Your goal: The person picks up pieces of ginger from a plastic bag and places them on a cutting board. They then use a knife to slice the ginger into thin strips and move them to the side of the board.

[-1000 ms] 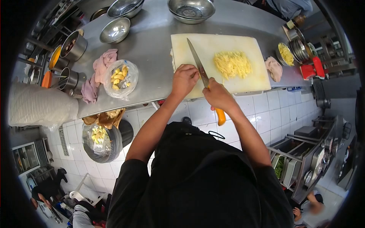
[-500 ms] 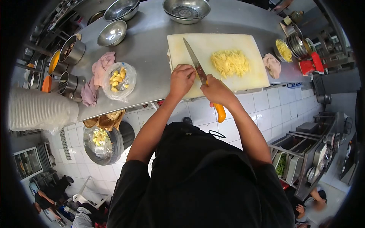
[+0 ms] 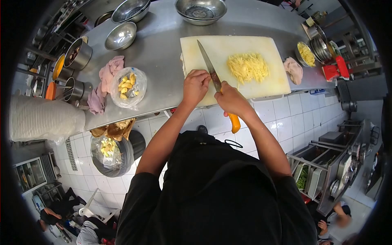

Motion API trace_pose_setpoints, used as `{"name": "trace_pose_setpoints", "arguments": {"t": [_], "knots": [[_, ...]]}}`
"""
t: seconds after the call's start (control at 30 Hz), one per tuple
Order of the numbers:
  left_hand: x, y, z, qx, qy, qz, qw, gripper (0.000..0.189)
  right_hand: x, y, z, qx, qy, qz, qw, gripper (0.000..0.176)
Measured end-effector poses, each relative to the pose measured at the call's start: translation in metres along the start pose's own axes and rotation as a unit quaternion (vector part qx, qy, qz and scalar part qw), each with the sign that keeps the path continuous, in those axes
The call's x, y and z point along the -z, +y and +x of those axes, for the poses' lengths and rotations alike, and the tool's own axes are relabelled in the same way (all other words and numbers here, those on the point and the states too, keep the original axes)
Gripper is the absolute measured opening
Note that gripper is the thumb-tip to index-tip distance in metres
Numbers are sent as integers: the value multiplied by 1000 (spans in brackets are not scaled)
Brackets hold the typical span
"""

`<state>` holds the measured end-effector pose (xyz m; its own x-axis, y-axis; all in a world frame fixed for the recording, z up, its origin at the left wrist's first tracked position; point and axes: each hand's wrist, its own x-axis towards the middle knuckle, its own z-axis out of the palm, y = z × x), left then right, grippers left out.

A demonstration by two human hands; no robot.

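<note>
My right hand [image 3: 233, 100] is wrapped around a chef's knife [image 3: 209, 61] with an orange-yellow handle. The blade points away from me, its tip over the left part of a white cutting board [image 3: 220, 45]. Close to the blade's left side, my left hand [image 3: 196, 86] rests at the board's near left edge. Its fingers are curled together, and whatever they may hold is hidden. A heap of pale yellow shreds [image 3: 248, 67] lies on the board, right of the knife.
On the steel table, a plastic bag [image 3: 141, 92] with peeled yellow pieces stands left, beside pink cloths [image 3: 110, 73]. Metal bowls [image 3: 200, 11] sit at the back. Right are another cloth [image 3: 293, 71] and a bowl of yellow shreds [image 3: 305, 55]. A lined bin [image 3: 102, 163] stands below left.
The knife handle and my right hand have shifted very slightly left. My left hand stays at the blade. At lower left, a person's leg has moved.
</note>
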<state>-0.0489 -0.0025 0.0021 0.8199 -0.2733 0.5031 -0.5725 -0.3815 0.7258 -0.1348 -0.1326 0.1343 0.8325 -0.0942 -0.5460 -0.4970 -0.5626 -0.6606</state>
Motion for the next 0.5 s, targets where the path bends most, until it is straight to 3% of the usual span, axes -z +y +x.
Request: {"name": "trace_pose_setpoints", "arguments": {"t": [0.33, 0.5], "knots": [[0, -1, -2, -11, -3, -6, 1000, 7, -5, -3, 3, -4, 9, -9, 1000, 35], [1, -1, 0, -25, -22, 0, 999, 8, -14, 15, 29, 55, 38, -2, 998, 34]]}}
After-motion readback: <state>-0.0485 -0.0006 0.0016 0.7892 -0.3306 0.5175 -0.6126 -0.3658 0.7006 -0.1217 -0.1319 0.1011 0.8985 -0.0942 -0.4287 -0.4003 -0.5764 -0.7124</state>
